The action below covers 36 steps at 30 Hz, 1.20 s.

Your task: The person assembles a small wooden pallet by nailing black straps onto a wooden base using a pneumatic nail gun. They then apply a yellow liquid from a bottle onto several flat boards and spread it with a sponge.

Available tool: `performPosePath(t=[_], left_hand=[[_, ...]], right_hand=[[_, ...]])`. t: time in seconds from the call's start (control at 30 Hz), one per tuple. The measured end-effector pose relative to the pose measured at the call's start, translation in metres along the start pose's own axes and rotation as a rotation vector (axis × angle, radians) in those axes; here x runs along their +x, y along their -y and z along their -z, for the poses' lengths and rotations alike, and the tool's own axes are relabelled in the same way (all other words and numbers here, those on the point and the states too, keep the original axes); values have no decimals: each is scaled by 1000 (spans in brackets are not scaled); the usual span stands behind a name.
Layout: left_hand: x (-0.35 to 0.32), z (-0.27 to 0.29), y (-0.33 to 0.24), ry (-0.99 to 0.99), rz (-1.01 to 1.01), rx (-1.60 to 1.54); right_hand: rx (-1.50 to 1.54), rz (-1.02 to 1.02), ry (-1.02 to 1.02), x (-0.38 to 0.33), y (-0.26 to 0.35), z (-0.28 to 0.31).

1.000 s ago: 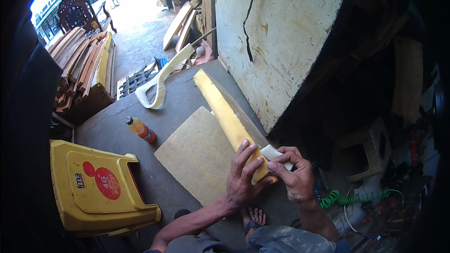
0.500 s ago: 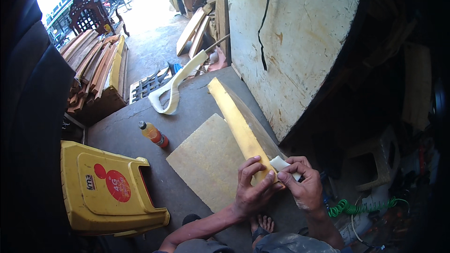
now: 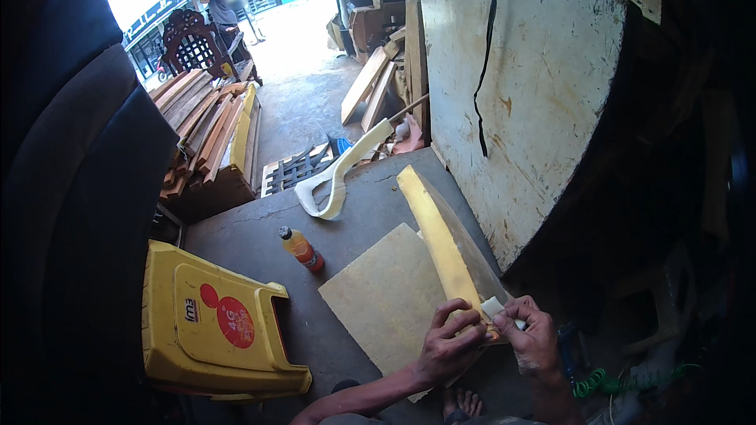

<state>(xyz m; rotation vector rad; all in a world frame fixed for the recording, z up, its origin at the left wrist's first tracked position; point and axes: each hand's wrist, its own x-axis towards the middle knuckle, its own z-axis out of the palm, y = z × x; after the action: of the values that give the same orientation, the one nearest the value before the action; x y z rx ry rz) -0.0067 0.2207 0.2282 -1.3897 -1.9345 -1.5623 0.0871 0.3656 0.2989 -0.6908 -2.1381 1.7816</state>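
Observation:
A long, slightly curved yellow foam-like strip (image 3: 441, 240) with a greyish-brown side slants away from me, its near end between my hands. My left hand (image 3: 449, 345) is closed around that near end, thumb and fingers pressing on it. Between the thumb and fingers of my right hand (image 3: 535, 340) is a small white foam piece (image 3: 494, 307), held against the strip's right side near its end. Exactly how the two pieces touch is hidden by my fingers. Underneath the strip, a flat square beige sheet (image 3: 374, 291) lies on the grey floor.
A yellow plastic stool (image 3: 177, 330) stands at left, near a bottle of orange-red liquid (image 3: 302, 249). Beyond lie a bent white foam strip (image 3: 340, 181) and stacked wood (image 3: 213, 122). A scuffed white panel (image 3: 543, 94) rises at right; a green coiled hose (image 3: 600, 382) lies below. Someone (image 3: 224, 8) stands outside.
The whole view has shifted, so the scene sits further right and lower. Both hands keep their holds; the right thumb and white piece have moved slightly along the strip's end.

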Motion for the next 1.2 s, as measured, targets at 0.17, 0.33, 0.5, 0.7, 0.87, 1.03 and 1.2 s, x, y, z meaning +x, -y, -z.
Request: performPosePath(t=[0.17,0.33,0.5,0.7,0.87,1.03,1.2], left_hand=[[2,2,-1,16,-25,-32],[4,0,8,2,21,-43],[2,1,5,10,9,-18],[-4,5,5,-23,53,-35],[-32,34,16,-152,322,-157],[-61,81,63,-163,987,0],[-73,72,54,-110,937,-119]], right_hand=[[101,-19,-18,-3,-12,-4],[-145,211,-72,2,-23,-10],[-34,137,-85,7,-30,-12],[-237,363,-27,7,-18,-7],[-169,298,61,-5,-22,-10],[-81,139,151,-8,-72,2],[-45,19,112,-7,-59,-10]])
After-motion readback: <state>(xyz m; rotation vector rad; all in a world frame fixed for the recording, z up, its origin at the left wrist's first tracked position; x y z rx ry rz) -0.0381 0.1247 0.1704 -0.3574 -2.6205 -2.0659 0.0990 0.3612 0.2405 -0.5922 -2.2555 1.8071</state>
